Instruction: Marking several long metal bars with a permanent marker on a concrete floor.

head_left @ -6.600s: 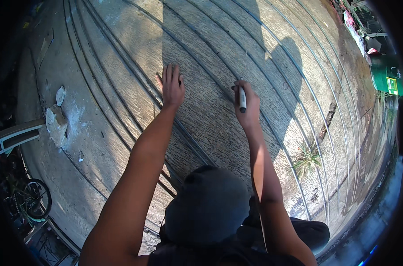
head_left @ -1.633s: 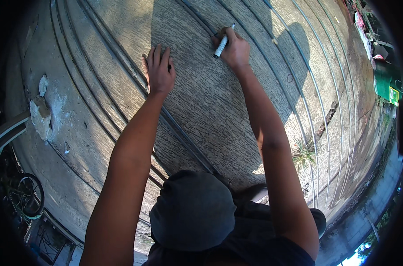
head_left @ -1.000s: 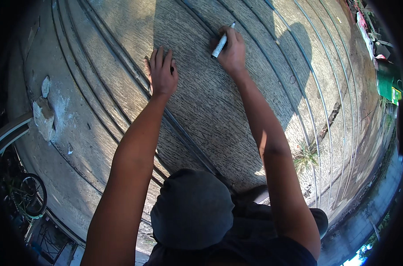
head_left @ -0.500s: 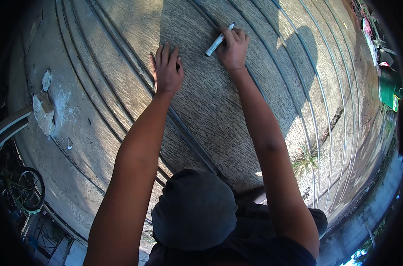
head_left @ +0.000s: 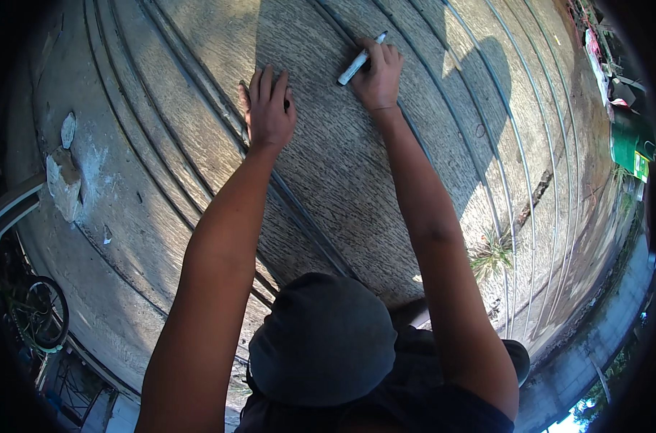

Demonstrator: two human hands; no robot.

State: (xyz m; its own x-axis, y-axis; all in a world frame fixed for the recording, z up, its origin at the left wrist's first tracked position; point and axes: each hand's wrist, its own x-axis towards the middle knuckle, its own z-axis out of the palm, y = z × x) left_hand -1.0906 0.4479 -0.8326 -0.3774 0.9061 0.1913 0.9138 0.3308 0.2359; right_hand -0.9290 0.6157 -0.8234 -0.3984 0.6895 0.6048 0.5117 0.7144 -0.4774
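Note:
My right hand (head_left: 378, 74) grips a white marker (head_left: 354, 68) between thumb and fingers, its dark tip pointing up and to the right, close to one of the thin metal rods (head_left: 414, 61). My left hand (head_left: 272, 108) rests palm down with its fingers stretched forward, over a pair of dark metal bars (head_left: 299, 213). A small black cap-like piece (head_left: 287, 103) shows between its thumb and forefinger, mostly hidden. Whether the marker tip touches the rod cannot be made out.
Several long rods run across the rough concrete ground (head_left: 350, 195). Broken pale stones (head_left: 64, 184) lie at the left, near a wheel (head_left: 48, 312). A grass tuft (head_left: 492, 254) grows at the right; a green container (head_left: 630, 141) stands beyond. A capped head (head_left: 321, 339) fills the lower middle.
The marker has moved slightly up and right in my right hand's grip, and its black rear end no longer shows. My left hand stays over the bars. The view has shifted a little.

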